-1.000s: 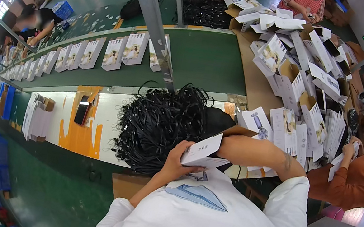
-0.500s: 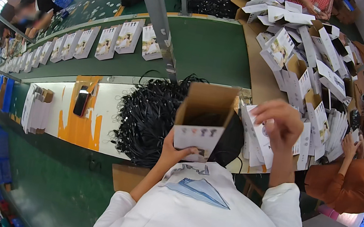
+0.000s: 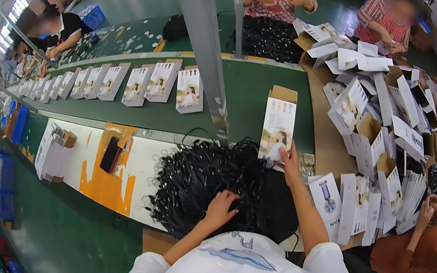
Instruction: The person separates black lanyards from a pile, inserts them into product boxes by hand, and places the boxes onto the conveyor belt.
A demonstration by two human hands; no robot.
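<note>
My right hand [image 3: 293, 165] grips the lower right edge of a white printed carton [image 3: 279, 121], thumb across its front. The carton stands upright at the near side of the green conveyor belt [image 3: 253, 99], a brown flap showing at its top. My left hand [image 3: 220, 211] rests on a heap of thin black cables [image 3: 194, 179], thumb and fingers apart. Whether any cable is between its fingers is hard to make out. A black cloth-like bundle [image 3: 279, 204] lies right of the heap, below my right forearm.
Similar cartons [image 3: 189, 91] stand in a row along the belt. Flat cartons [image 3: 328, 204] and a big pile of boxes [image 3: 374, 105] lie at right. A phone [image 3: 111, 154] and stacked cartons [image 3: 54, 152] are at left. A metal post [image 3: 205, 42] rises ahead. Several co-workers sit around.
The carton went from near my chest to the belt, now seen from its printed front. My left hand let go of it and moved to the cables; my right hand took hold of it.
</note>
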